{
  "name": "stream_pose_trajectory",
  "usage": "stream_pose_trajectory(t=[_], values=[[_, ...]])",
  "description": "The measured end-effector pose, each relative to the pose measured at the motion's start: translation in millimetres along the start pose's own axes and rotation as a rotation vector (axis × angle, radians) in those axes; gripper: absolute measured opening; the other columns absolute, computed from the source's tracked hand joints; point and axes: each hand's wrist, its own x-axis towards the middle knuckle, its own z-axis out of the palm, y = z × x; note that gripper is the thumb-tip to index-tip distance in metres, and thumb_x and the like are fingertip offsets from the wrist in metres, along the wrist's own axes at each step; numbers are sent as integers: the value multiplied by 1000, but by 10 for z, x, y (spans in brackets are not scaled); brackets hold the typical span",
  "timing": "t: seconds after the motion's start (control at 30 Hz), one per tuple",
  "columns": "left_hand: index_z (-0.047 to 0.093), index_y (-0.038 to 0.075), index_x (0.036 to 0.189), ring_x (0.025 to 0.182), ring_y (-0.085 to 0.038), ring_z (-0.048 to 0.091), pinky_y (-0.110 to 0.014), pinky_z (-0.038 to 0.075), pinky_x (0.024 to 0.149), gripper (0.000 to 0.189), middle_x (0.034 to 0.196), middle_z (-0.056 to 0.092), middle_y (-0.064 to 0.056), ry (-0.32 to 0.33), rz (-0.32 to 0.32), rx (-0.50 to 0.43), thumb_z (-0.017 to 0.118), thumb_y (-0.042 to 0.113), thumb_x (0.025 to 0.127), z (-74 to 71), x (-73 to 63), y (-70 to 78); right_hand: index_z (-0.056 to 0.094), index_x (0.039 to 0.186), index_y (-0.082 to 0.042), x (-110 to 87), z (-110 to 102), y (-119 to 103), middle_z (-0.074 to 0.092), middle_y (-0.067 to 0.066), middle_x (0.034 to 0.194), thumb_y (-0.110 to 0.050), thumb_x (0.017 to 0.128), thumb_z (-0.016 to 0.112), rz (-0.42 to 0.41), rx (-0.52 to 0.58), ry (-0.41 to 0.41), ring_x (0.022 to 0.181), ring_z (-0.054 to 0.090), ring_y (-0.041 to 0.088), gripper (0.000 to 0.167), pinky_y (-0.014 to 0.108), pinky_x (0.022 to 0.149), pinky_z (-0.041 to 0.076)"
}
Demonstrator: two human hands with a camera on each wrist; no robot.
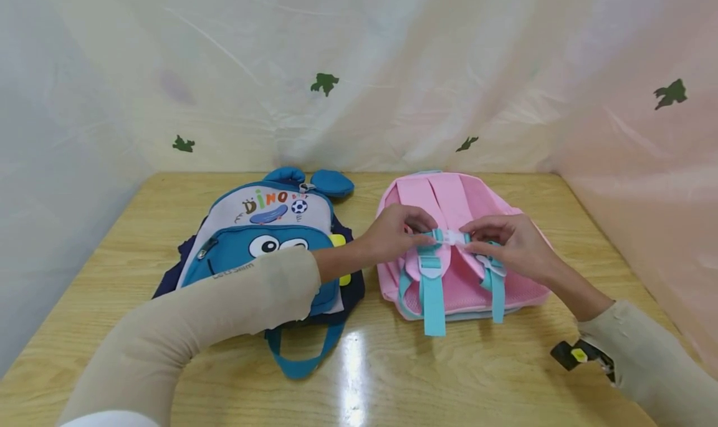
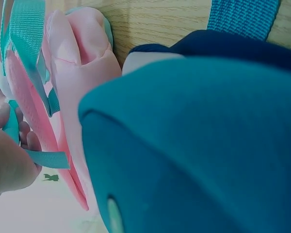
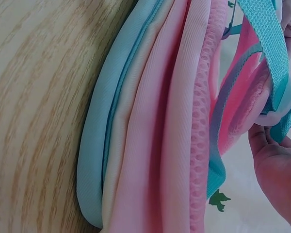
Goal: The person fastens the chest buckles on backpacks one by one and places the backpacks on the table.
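Observation:
A pink backpack [image 1: 409,193] lies with its shoulder straps up on the right half of the table. Across those straps runs a teal chest strap with a white buckle [image 1: 453,237], its two halves together. My left hand [image 1: 397,232] pinches the strap at the buckle's left side. On the other side, my right hand [image 1: 507,243] pinches the buckle's right end between thumb and fingers. Teal webbing tails [image 1: 434,305] hang down over the backpack's lower edge. In the left wrist view, the left hand [image 2: 12,158] has teal webbing [image 2: 48,158] running out from under its fingers.
A blue dinosaur backpack [image 1: 269,234] lies to the left, partly under my left forearm, its handle loop [image 1: 300,368] towards me. The wooden table [image 1: 392,383] meets pale hanging sheets [image 1: 359,53] at the back and sides. A black strap mount [image 1: 583,355] hangs by my right sleeve.

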Motion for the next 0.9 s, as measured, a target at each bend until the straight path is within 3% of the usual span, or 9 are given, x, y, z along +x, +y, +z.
stream_pose_trajectory(t=[0.47,0.67,0.9], values=[[75,-2,114,96,-18,67,-18,50,84,20,108,76,-12,16,-3,-3,74,4,95,3,2,-22,73,111,9,13,22,26,74,1,89,12,88,75,-44,-12,8,75,67,8,23,15,67,53],[75,-3,114,94,-18,65,-18,51,83,20,106,76,-13,27,-10,-23,74,3,95,12,-4,-27,74,111,8,5,24,20,74,7,90,9,89,75,-40,-11,12,76,67,8,22,14,69,54],[76,-3,114,93,-19,65,-18,52,81,21,106,76,-14,50,-27,-43,75,2,94,12,-6,-41,74,111,7,19,33,27,74,2,88,11,88,74,-42,-29,19,73,65,9,23,15,66,53]])
